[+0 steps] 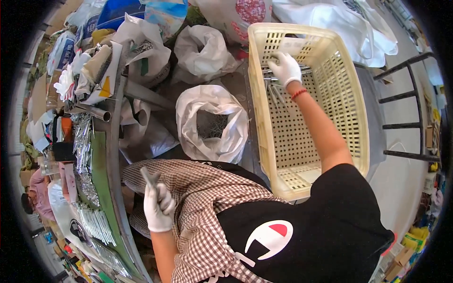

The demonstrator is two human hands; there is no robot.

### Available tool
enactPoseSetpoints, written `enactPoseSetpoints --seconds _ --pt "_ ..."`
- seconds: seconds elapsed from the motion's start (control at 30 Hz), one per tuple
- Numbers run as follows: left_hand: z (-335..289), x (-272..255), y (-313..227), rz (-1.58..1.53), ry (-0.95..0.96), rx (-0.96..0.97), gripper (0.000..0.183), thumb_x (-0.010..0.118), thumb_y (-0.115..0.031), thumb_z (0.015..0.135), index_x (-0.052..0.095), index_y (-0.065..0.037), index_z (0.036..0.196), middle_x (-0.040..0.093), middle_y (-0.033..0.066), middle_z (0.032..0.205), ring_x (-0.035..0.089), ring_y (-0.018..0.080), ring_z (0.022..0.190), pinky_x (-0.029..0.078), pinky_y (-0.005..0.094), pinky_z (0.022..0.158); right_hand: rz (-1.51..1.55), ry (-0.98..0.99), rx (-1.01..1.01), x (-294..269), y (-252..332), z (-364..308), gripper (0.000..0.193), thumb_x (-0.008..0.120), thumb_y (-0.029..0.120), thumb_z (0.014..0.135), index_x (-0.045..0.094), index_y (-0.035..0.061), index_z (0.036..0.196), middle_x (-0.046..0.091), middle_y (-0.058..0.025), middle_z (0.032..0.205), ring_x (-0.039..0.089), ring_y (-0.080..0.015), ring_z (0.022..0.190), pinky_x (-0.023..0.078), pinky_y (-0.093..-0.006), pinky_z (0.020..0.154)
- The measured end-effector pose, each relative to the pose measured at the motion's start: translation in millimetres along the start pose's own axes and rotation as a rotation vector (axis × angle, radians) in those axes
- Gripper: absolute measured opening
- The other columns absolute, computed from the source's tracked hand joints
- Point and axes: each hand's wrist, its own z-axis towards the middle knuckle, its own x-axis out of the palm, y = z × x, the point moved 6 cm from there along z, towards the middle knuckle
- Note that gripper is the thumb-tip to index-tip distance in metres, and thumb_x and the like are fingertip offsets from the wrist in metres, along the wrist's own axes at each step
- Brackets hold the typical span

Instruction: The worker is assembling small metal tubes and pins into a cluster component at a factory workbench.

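Observation:
My left hand [159, 207], in a white glove, is closed around a short grey metal piece [150, 176] that sticks up past the fingers. Its lower part is hidden in the grip. My right hand [286, 70], also gloved, reaches into the far end of a cream plastic basket [311, 189] with perforated sides and floor. Its fingers are apart, above several slim metal rods [276, 94] lying on the basket floor. Contact between fingertips and rods cannot be made out.
An open white sack [186, 113] with small metal pieces inside stands left of the basket, another sack [196, 47] behind it. On my left, a green-topped bench [99, 174] carries bundles of metal rods [96, 224]. A black metal rack [401, 126] stands at right.

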Motion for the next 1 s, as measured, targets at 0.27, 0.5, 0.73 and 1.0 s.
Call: enactPoseSetpoints --seconds 0.27,0.5,0.73,1.0 --pt "-62.3 -78.8 -23.5 0.147 -0.296 0.095 0.049 0.058 -0.026 0.093 0.040 -0.004 0.133 0.040 -0.0012 0.070 0.026 0.0038 0.043 0.020 0.0190 0.035 -0.698 0.610 -0.162 150.7 -115.8 18.4 0.073 0.075 0.021 0.062 0.047 0.0130 0.130 0.049 -0.0126 0.134 0.049 -0.0301 0.122 0.044 -0.0392 0.096" --pt "-90.7 -110.5 -30.5 0.120 -0.423 0.186 0.049 0.058 -0.027 0.093 0.041 -0.005 0.133 0.042 -0.0010 0.069 0.028 0.0045 0.041 0.021 0.0197 0.034 -0.743 0.814 -0.005 147.3 -119.6 29.8 0.069 0.077 0.025 0.063 0.050 0.0120 0.125 0.053 -0.0130 0.128 0.050 -0.0291 0.121 0.045 -0.0400 0.096" --pt "-78.4 -104.0 -29.8 0.182 -0.415 0.155 0.052 0.058 -0.028 0.093 0.039 -0.004 0.134 0.042 -0.0008 0.070 0.028 0.0043 0.042 0.021 0.0197 0.035 -0.539 0.830 0.175 141.7 -148.1 -11.4 0.060 0.072 0.028 0.067 0.054 0.0065 0.120 0.059 -0.0211 0.118 0.059 -0.0342 0.108 0.049 -0.0432 0.090" --pt "-55.4 -100.8 -25.4 0.186 -0.311 0.135 0.053 0.060 -0.029 0.092 0.040 -0.002 0.133 0.042 -0.0007 0.069 0.029 0.0042 0.042 0.021 0.0194 0.034 -0.321 0.732 0.459 111.4 -130.4 -138.8 0.036 0.064 0.026 0.073 0.062 0.0005 0.098 0.066 -0.0239 0.096 0.064 -0.0386 0.092 0.051 -0.0431 0.080"
